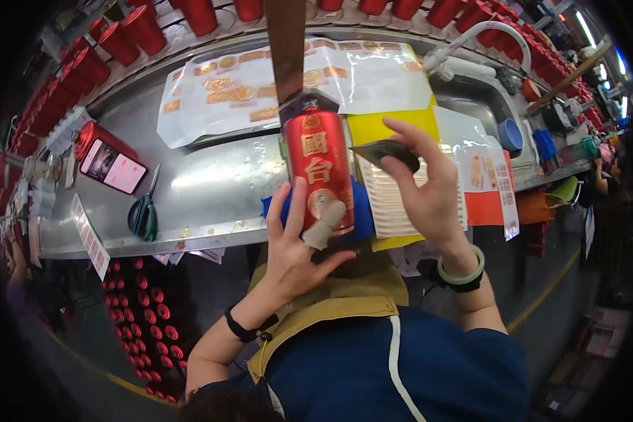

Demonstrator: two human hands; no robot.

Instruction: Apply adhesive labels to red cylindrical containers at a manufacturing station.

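A red bottle [334, 141] with gold lettering and a gold round emblem lies in front of me, its neck pointing away. Part of a blue cloth [363, 211] shows beneath its near end. My left hand [288, 257] rests against the bottle's near end with fingers stretched and thumb apart; a pale finger cot [323, 226] covers one finger. To the right of the bottle, my right hand [432, 193] pinches a thin dark scraper-like piece [385, 150] between thumb and fingers, raised over a striped sticker sheet [383, 197].
Gold sticker sheets [225, 95] lie behind the bottle, near a brown upright post [285, 49]. Leftward are a phone [114, 167] leaning on a red can and dark-green-handled scissors [143, 214]. A sink [471, 102] with a white faucet [489, 28] and a blue cup [510, 134] stand right.
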